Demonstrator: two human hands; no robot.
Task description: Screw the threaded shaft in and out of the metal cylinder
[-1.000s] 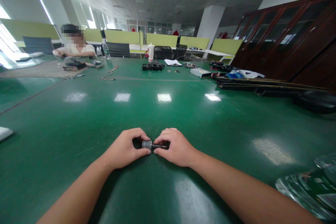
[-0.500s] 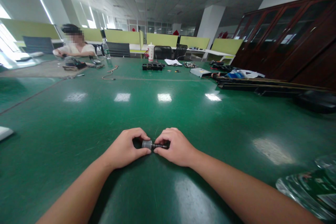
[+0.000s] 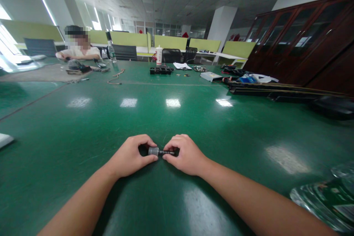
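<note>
Just above the green tabletop [image 3: 177,118], my left hand [image 3: 129,156] pinches a short grey metal cylinder [image 3: 153,151] between thumb and fingers. Facing it, my right hand [image 3: 189,156] grips a thin dark shaft with rings along it [image 3: 167,152], thumb in front and fingers behind. The shaft lies in line with the cylinder and meets its right end. Whether it is fixed there or only inserted, I cannot tell. My fingers cover parts of both pieces.
A large clear bottle [image 3: 320,202] lies at the right edge. Further back are long black strips [image 3: 257,90], a grey box [image 3: 210,76], a black part [image 3: 161,70], a white cup [image 3: 158,55] and a cord [image 3: 116,76]. A person [image 3: 80,49] sits at far left.
My left hand and the grey cylinder have shifted very slightly left. A little more of the shaft shows beside the cylinder. My right hand has hardly moved.
</note>
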